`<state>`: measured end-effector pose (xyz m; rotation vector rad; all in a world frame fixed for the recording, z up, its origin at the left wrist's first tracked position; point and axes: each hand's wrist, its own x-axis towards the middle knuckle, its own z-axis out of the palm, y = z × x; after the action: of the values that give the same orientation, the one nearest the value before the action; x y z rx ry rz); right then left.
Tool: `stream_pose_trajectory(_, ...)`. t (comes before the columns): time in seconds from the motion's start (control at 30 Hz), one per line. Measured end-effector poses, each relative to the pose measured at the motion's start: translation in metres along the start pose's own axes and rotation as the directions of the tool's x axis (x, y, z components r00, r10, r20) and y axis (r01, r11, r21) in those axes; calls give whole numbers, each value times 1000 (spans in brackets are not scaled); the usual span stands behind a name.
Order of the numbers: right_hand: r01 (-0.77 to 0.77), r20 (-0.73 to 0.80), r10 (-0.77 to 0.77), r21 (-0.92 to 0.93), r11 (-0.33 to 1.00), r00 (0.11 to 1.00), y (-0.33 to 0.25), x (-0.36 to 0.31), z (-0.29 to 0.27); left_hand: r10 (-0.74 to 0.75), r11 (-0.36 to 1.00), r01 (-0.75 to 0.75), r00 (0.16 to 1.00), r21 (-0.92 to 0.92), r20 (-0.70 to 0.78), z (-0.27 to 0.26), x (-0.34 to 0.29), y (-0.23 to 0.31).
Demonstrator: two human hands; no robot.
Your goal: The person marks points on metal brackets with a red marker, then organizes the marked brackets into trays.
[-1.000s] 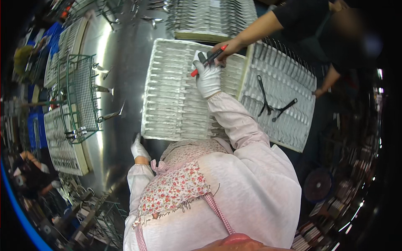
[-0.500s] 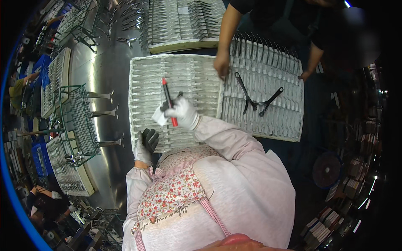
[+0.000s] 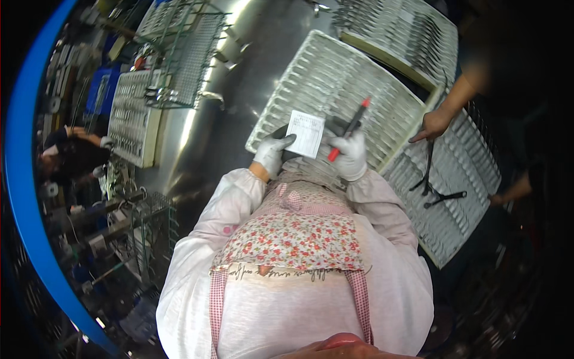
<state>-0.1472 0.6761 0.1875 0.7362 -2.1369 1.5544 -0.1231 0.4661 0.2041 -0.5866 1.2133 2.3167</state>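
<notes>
A small white paper slip with print on it is pinched by my left hand, gloved in white with dark grey fingers. In my right hand, gloved the same way, a red and black marker slants with its red end pointing up and away. The right fingers lie close to the slip's right edge; whether they touch it I cannot tell. Both hands are above the near edge of a white ridged tray, in front of my floral apron.
On the right, a second ridged tray bears dark long-handled utensils. A co-worker's hand reaches over it, and another hand is at its far side. Behind stands a tray of metal pieces. To the left are a wire basket and more trays.
My view has turned left. My left hand has gone from open to gripping the slip, which was at my right hand. The hands have come together; the marker stays in the right.
</notes>
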Motion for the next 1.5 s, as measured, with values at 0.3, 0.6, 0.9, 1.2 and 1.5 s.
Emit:
stream_pose_trajectory(0.3,1,142,24,-168,986,990,-35,11,4,195,965,-227,957,-133,-214,-24,3,-4)
stream_pose_trajectory(0.6,11,128,4,-111,994,992,-42,20,34,173,944,-210,972,-254,-158,-20,-6,8)
stream_pose_trajectory(0.9,59,158,-35,-146,988,987,-40,29,46,113,940,-148,985,-308,-128,-24,-5,9)
stream_pose_trajectory(1.2,35,130,-15,-153,988,991,-36,34,47,114,935,-150,985,-322,-125,-21,-4,10)
stream_pose_trajectory(1.5,-103,-9,103,26,994,995,-31,26,39,197,941,-226,971,-251,-135,-19,1,11)
